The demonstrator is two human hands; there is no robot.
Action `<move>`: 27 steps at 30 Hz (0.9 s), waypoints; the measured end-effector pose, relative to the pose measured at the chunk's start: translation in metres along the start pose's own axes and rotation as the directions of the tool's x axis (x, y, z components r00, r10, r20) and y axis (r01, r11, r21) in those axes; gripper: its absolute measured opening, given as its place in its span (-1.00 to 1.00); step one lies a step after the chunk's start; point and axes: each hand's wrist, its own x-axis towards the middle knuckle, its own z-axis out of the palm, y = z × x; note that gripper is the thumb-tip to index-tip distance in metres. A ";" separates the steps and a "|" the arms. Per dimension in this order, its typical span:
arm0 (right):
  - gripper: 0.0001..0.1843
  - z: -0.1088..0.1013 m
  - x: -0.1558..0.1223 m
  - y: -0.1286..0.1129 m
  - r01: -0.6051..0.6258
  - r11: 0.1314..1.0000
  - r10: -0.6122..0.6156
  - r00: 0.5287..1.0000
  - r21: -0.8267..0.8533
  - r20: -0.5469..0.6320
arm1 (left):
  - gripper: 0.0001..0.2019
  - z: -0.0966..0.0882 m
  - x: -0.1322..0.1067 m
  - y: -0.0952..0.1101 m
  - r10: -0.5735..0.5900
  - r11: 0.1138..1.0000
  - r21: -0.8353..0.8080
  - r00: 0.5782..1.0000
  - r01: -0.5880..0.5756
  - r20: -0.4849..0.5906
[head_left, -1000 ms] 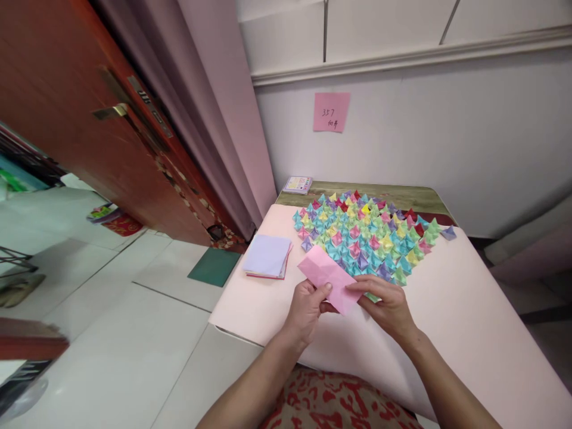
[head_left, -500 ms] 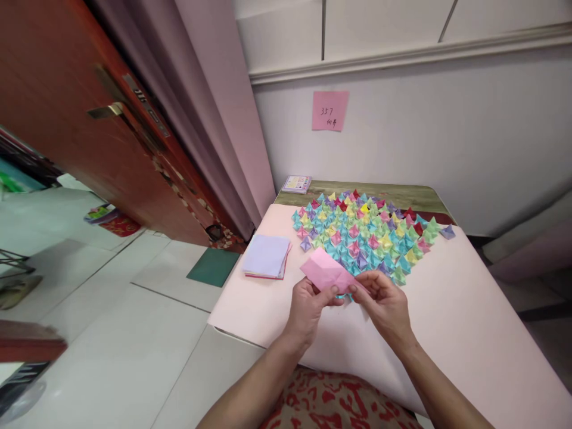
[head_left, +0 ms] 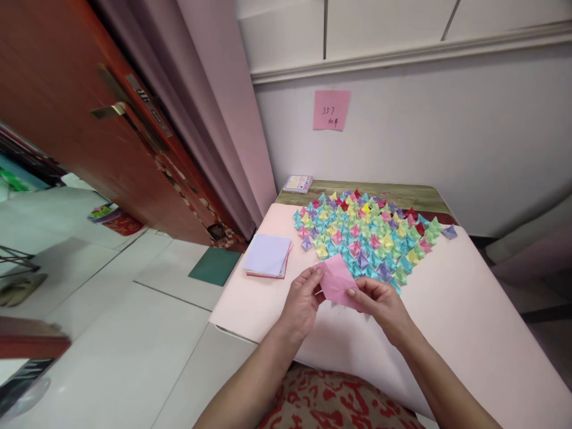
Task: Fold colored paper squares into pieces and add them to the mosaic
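Note:
A creased pink sheet of origami paper (head_left: 338,281) is held up above the table between my two hands. My left hand (head_left: 304,298) pinches its left edge with thumb and fingers. At the lower right corner, my right hand (head_left: 379,302) grips the sheet, its thumb lying on top. Just beyond the paper, many small folded paper pieces (head_left: 355,231) in blue, green, yellow, pink, red and purple stand packed together in a wide cluster. To the left of my hands lies a stack of square paper (head_left: 267,256), lilac on top.
The table (head_left: 465,333) has a pale pink cover and meets the wall at the back. A small printed pack (head_left: 298,183) lies at its far left corner. A pink note (head_left: 331,110) is stuck on the wall. A red-brown door (head_left: 147,137) and curtain stand at the left.
The pink sheet has turned in my hands, now showing a squarer face. My left hand has shifted its hold to the left edge, and my right thumb lies further over the paper.

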 end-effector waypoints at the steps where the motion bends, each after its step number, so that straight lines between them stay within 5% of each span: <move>1: -0.59 0.000 0.000 -0.001 0.007 1.000 -0.007 1.000 -0.001 0.009 | -0.71 0.000 0.001 0.000 -0.042 0.996 -0.072 0.999 0.043 0.012; 6: -0.64 0.001 -0.001 0.000 0.076 0.996 -0.075 0.997 -0.051 0.019 | -0.71 0.008 0.002 -0.010 -0.164 0.976 -0.133 0.984 0.172 0.068; 11: -0.65 0.000 -0.001 0.004 0.155 0.953 -0.179 0.981 -0.259 -0.072 | -0.69 0.012 -0.001 -0.021 -0.006 1.000 0.011 0.998 0.006 -0.059; 16: -0.65 0.001 -0.004 -0.001 0.177 0.918 -0.245 0.957 -0.354 -0.156 | -0.60 0.009 -0.010 -0.014 0.057 0.977 0.201 0.996 -0.069 0.066; 21: -0.68 0.007 -0.014 -0.012 0.324 0.711 -0.513 0.846 -0.624 -0.144 | -0.73 0.005 -0.012 -0.011 -0.003 0.986 0.168 0.995 -0.014 0.102; 24: -0.57 0.010 -0.022 -0.022 0.452 0.593 -0.656 0.751 -0.666 -0.074 | -0.77 0.001 -0.009 -0.012 -0.034 0.998 0.066 0.988 0.024 0.149; 27: -0.52 0.012 -0.028 -0.034 0.512 0.525 -0.705 0.709 -0.680 -0.010 | -0.81 -0.001 -0.007 -0.013 -0.040 0.999 0.033 0.974 0.033 0.222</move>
